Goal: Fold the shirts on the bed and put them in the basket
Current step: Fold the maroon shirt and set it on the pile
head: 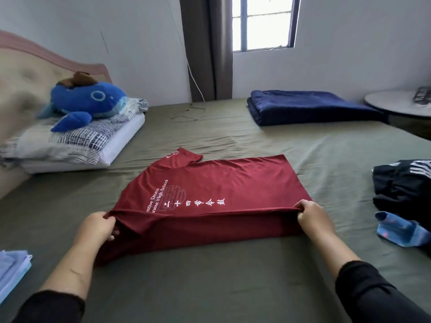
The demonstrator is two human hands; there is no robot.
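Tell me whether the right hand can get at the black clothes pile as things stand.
Probably yes, but not right now: the right hand grips the red shirt's near edge. The black clothes pile lies just to its right on the bed, with nothing between them.

Home bedroom: bed (pixel 210 287), pillow (pixel 77 145).

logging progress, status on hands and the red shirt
Left hand and right hand both pinch the near fold of the red shirt. Shirt part-folded on the bed. Nothing in the way.
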